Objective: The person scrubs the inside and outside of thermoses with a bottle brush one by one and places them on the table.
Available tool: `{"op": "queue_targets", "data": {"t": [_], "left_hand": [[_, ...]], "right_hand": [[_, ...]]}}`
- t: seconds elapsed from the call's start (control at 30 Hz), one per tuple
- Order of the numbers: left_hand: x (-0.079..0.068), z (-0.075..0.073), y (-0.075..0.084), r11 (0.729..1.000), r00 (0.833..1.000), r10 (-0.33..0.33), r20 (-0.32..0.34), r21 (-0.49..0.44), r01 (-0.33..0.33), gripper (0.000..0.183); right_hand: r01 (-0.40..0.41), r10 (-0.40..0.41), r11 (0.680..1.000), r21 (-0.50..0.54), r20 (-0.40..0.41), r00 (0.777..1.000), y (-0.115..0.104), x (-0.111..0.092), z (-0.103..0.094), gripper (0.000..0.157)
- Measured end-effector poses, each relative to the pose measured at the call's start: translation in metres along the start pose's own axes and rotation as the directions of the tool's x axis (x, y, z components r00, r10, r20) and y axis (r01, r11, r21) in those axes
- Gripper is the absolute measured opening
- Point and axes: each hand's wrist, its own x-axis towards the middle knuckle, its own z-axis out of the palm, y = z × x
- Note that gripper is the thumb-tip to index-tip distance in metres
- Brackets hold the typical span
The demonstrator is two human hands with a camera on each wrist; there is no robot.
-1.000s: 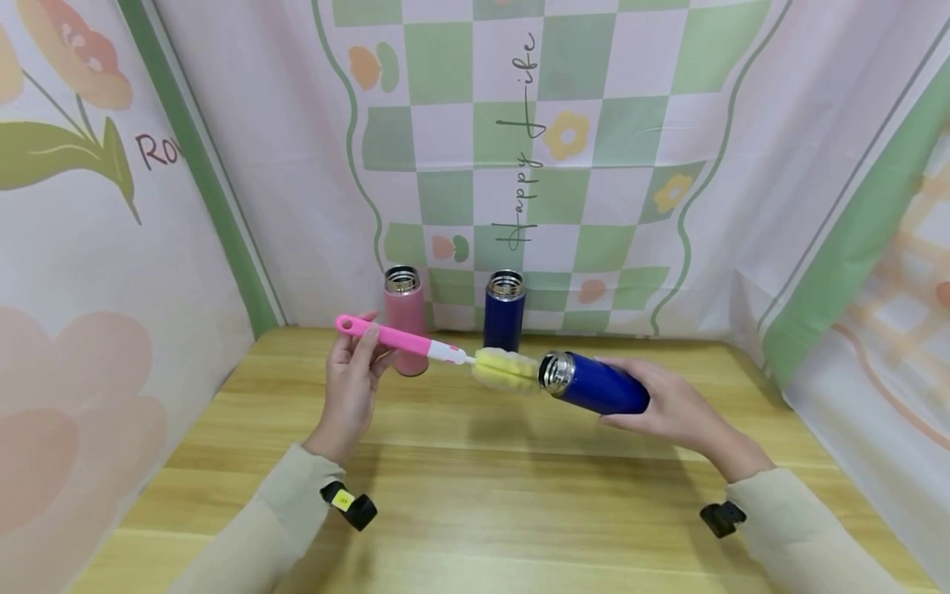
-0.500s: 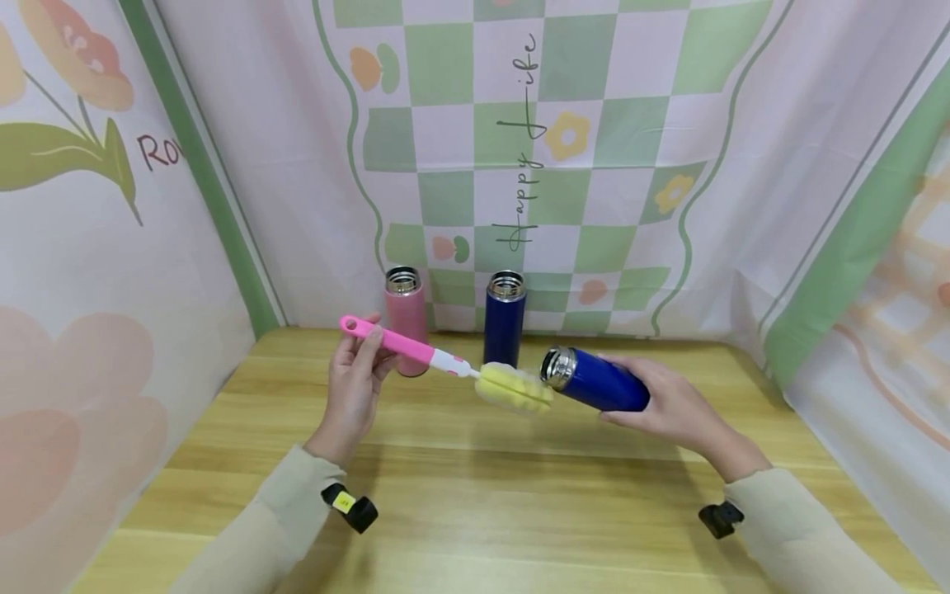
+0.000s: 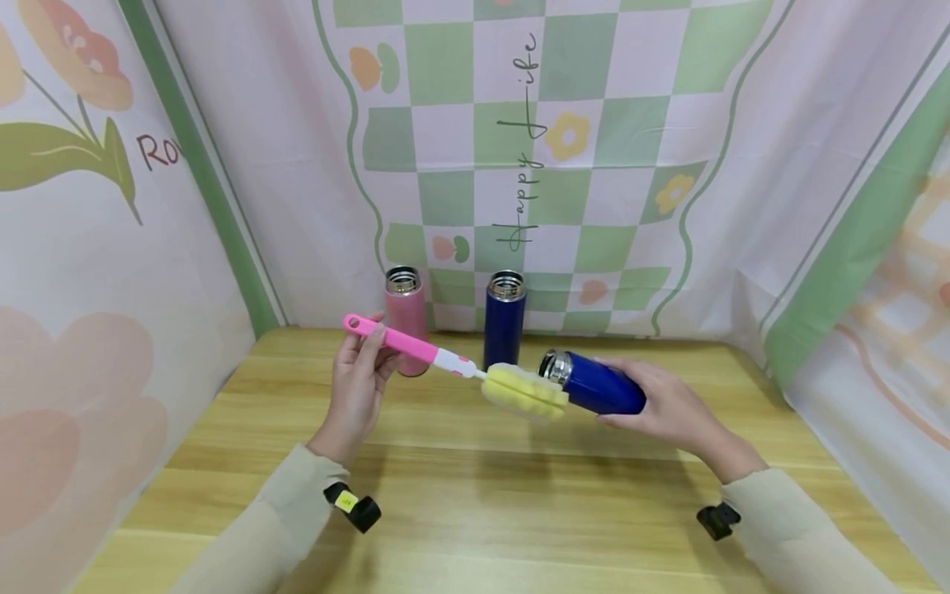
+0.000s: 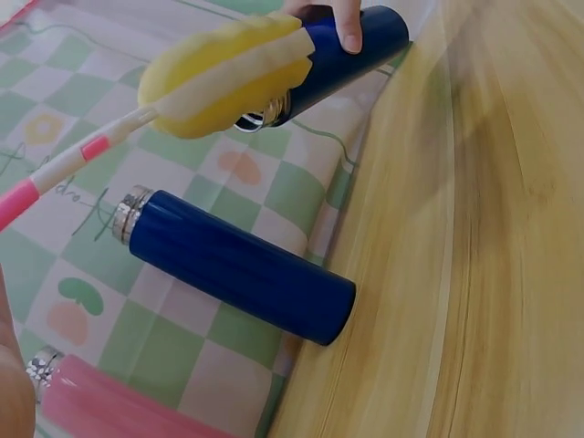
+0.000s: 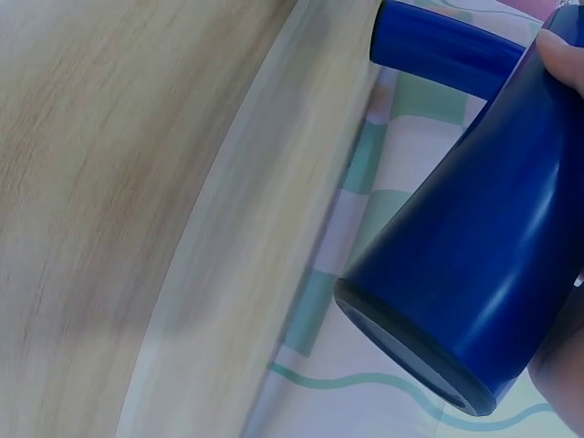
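Toward the far table edge (image 3: 698, 355), I see the left hand (image 3: 356, 396) pinching a brush (image 3: 454, 361), right hand (image 3: 671, 412) gripping a tilted bottle (image 3: 599, 386).

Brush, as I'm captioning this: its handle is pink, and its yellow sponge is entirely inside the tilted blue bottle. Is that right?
Not quite: the yellow sponge is outside the tilted blue bottle, as the left wrist view shows. The brush does have a pink handle.

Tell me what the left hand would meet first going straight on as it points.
The left hand would probably meet the upright pink, metal-necked cylindrical bottle first; the depth between them is unclear.
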Motion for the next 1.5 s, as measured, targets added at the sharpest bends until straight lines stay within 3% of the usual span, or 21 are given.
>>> {"op": "queue_targets", "data": {"t": [0.6,0.87,1.27,1.5], "left_hand": [[0.0,0.004,0.002,0.999,1.0,0.001,-0.001,-0.037,-0.001,0.033],[0.001,0.004,0.005,0.998,1.0,-0.006,-0.021,-0.06,0.005,0.03],[0.0,0.007,0.008,0.998,0.999,-0.011,-0.05,-0.057,0.009,0.031],[-0.001,0.007,0.007,0.998,0.999,0.022,-0.049,-0.06,-0.025,0.039]], "right_hand": [[0.0,0.0,1.0,0.005,0.038,0.999,-0.01,0.002,-0.003,0.079],[0.121,-0.12,0.989,-0.081,0.025,0.992,-0.008,0.003,0.002,0.082],[0.135,-0.133,0.99,-0.05,0.039,0.99,-0.01,0.003,0.002,0.081],[0.166,-0.164,0.984,-0.062,0.047,0.985,-0.012,0.003,0.002,0.082]]}}
